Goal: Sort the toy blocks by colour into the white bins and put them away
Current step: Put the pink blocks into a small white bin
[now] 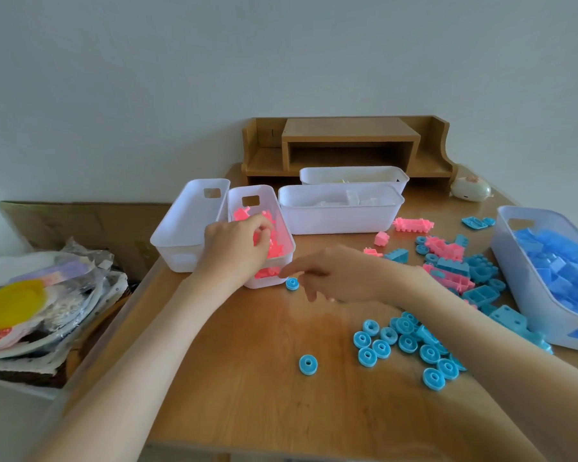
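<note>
My left hand reaches into the white bin of pink blocks, and its curled fingers seem to pinch a pink block. My right hand hovers over the table with loose fingers that hold nothing, just right of a blue wheel. A mixed pile of pink and blue blocks lies behind my right wrist. Several blue wheels sit by my right forearm, and one wheel lies apart. The white bin of blue blocks stands at the right.
An empty white bin stands left of the pink one. Behind are a bin of white pieces and another bin. A wooden shelf and a white round gadget are at the back. Bags and a yellow lid lie off the table's left edge.
</note>
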`<state>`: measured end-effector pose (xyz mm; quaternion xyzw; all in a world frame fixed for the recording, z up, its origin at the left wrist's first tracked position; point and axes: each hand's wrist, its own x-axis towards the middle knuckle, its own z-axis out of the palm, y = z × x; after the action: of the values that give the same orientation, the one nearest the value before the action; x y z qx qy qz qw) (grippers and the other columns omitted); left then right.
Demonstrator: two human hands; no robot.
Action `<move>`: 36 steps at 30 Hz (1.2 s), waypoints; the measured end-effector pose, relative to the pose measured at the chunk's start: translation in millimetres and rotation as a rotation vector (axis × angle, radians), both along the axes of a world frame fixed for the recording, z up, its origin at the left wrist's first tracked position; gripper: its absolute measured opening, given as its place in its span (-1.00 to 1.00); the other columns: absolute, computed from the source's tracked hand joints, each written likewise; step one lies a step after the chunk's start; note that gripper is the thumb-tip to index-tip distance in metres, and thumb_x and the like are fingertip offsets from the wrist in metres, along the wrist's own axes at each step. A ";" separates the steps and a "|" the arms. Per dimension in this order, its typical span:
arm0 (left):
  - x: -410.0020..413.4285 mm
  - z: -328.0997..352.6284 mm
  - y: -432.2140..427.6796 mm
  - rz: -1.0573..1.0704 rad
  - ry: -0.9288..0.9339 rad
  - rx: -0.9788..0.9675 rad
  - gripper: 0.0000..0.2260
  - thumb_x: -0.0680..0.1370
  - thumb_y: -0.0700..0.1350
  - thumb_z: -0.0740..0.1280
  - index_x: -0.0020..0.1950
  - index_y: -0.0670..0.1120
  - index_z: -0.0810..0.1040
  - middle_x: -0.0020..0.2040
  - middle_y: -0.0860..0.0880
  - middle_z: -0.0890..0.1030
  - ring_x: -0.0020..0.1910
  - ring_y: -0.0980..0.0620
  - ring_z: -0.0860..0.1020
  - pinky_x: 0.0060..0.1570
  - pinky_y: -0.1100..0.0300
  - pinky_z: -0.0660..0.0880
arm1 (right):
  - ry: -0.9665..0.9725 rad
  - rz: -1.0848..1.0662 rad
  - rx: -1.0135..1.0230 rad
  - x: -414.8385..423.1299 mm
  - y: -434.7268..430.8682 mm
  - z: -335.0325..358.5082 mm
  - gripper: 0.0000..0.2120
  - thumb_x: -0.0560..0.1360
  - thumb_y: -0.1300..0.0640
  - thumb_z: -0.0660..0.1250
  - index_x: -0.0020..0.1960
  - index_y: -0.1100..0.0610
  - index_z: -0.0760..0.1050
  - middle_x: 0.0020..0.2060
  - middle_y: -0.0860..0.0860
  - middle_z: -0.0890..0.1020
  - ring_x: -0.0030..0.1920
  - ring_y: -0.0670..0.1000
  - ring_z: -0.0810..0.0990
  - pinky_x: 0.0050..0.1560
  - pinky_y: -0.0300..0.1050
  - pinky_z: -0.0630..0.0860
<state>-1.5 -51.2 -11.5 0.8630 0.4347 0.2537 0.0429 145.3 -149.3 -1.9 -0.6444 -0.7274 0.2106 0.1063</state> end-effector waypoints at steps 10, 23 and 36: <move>-2.6 6.6 13.9 -0.201 0.396 -0.201 -0.61 0.67 -0.05 -0.09 0.39 0.11 0.39 0.53 0.15 0.12 0.52 0.14 -0.06 0.44 -0.04 -0.19 | -0.230 0.047 -0.063 -21.1 0.5 -11.0 -0.50 0.64 0.08 0.02 0.51 -0.14 -0.05 -0.36 -0.01 0.44 -0.39 -0.08 0.42 -0.29 -0.19 0.45; -17.1 -2.1 23.7 -0.040 0.157 -0.043 -0.59 0.62 -0.02 0.14 0.47 0.09 0.22 0.51 0.06 0.14 0.51 0.04 0.00 0.46 -0.09 -0.13 | -0.565 -0.035 0.078 -39.9 13.3 -27.6 -0.68 0.60 0.22 0.05 0.34 0.18 0.18 -0.40 -0.04 0.31 -0.44 -0.06 0.31 -0.45 -0.19 0.22; -3.8 7.0 25.9 -0.082 0.230 -0.139 -0.59 0.60 -0.16 0.05 0.45 0.04 0.29 0.49 0.07 0.26 0.48 0.09 0.15 0.44 -0.10 -0.24 | -0.544 -0.011 0.428 -46.9 4.4 -8.2 -0.79 0.58 0.18 0.09 0.18 0.09 0.36 -0.26 -0.03 0.45 -0.34 0.08 0.43 -0.46 -0.18 0.20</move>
<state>-5.3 -25.3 -4.5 0.8984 0.4177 0.1204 0.0626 98.4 -144.9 -10.1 -0.6440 -0.7532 -0.1267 0.0422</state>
